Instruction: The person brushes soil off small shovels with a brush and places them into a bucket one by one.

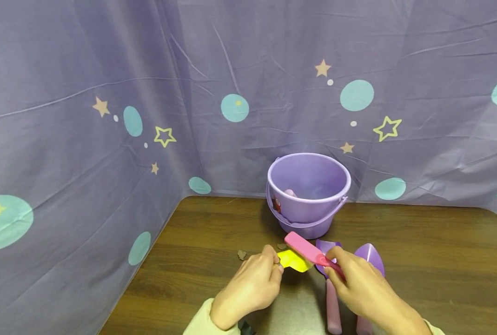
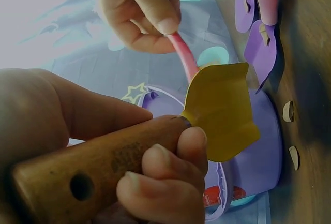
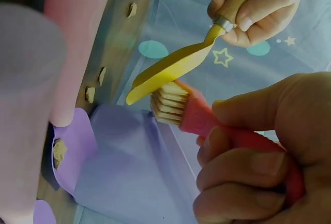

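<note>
My left hand [image 1: 252, 281] grips the wooden handle [image 2: 103, 162] of a small yellow shovel [image 1: 294, 261], its blade held up above the table. In my right hand [image 1: 359, 284] is a pink brush [image 1: 303, 247], gripped by its curved handle. The pale bristles [image 3: 169, 104] meet the yellow blade in the right wrist view. Below my right hand lie two purple shovels with pink handles: one blade [image 1: 370, 256] is pointed, the other [image 3: 77, 141] carries a brown piece [image 3: 60, 153].
A purple bucket [image 1: 308, 218] with its handle lowered stands just beyond my hands, something pink inside. Small brown flakes [image 1: 241, 255] lie on the wooden table [image 1: 198, 228] left of it. Behind hangs a patterned lilac curtain [image 1: 273, 60].
</note>
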A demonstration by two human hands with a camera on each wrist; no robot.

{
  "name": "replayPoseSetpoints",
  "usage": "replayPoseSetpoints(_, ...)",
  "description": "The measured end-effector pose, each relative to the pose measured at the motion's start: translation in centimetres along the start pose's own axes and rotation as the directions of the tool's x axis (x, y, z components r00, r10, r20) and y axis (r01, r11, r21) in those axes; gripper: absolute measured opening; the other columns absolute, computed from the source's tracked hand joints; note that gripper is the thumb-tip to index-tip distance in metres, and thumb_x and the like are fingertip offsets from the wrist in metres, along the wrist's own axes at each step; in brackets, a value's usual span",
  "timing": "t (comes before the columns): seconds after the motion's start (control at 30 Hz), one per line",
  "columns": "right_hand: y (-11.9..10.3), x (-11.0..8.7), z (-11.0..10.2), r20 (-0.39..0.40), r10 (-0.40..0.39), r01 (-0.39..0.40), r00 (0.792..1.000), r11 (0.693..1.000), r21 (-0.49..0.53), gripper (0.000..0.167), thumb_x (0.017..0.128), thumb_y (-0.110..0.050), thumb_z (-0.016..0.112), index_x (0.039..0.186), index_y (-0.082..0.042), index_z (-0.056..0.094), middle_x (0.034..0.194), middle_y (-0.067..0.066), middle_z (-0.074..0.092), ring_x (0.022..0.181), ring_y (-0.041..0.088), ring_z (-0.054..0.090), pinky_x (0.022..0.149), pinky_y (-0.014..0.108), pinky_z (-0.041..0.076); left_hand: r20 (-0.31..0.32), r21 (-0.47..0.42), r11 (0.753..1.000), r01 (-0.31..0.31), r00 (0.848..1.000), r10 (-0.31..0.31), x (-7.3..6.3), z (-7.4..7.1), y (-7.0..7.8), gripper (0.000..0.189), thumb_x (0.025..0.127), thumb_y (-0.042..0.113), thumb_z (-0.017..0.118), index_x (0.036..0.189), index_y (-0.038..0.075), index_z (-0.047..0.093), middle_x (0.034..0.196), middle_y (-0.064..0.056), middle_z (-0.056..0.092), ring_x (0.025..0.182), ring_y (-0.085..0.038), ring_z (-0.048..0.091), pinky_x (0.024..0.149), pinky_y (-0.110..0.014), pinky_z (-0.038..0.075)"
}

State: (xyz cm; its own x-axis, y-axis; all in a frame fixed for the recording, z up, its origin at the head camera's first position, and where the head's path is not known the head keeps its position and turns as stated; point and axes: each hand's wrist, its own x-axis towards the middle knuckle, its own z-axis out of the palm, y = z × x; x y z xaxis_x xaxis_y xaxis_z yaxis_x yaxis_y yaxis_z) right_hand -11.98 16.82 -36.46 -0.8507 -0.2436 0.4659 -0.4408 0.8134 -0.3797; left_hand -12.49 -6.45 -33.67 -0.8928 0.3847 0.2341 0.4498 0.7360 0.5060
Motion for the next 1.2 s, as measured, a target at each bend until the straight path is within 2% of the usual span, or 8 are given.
replayPoseSetpoints(0.33,0.6,0.2,-0.1,0.074,0.08,-0.078,0.994,0.996,-0.029,0.018,0.082,-0.014,0.071,0.093,-0.02,0.057,0.061,-0.015,0.037,0.055,0.004,0.039,0.05,0.025,0.032,0.014,-0.002,1.0,-0.007,1.0,0.007,-0.1,-0.3,0.2,0.009,0.09,0.014,0.059,0.093,0.008,0.052,0.071,0.006,0.052,0.062,-0.008,0.05,0.058,-0.025,0.044)
replayPoseSetpoints(0.63,1.1,0.4,-0.4,0.109,0.142,-0.139,0.984,0.99,-0.032,0.014,0.084,-0.017,0.07,0.09,-0.02,0.058,0.059,-0.012,0.038,0.054,0.007,0.039,0.05,0.029,0.032,0.005,0.037,0.999,-0.018,1.0,0.018,-0.1,-0.4,0.2,0.01,0.09,0.015,0.06,0.093,0.009,0.053,0.075,0.005,0.054,0.067,-0.008,0.053,0.062,-0.027,0.045)
replayPoseSetpoints(1.0,1.4,0.5,-1.3,0.137,0.174,-0.17,0.975,0.985,-0.039,0.012,0.085,-0.016,0.066,0.096,-0.018,0.061,0.058,-0.01,0.039,0.056,0.011,0.04,0.049,0.032,0.031,-0.011,0.074,0.997,-0.005,1.0,0.006,-0.2,-0.4,0.1,0.011,0.09,0.017,0.06,0.093,0.009,0.053,0.075,0.005,0.055,0.069,-0.009,0.055,0.063,-0.031,0.045)
replayPoseSetpoints(1.2,1.5,0.6,-2.1,0.149,0.177,-0.172,0.973,0.984,-0.047,0.01,0.087,-0.017,0.065,0.096,-0.018,0.06,0.058,-0.008,0.037,0.054,0.012,0.038,0.048,0.031,0.029,-0.045,0.07,0.998,0.009,0.999,-0.006,-0.2,-0.5,0.2,0.011,0.089,0.018,0.06,0.095,0.01,0.054,0.078,0.004,0.057,0.07,-0.012,0.057,0.064,-0.034,0.046)
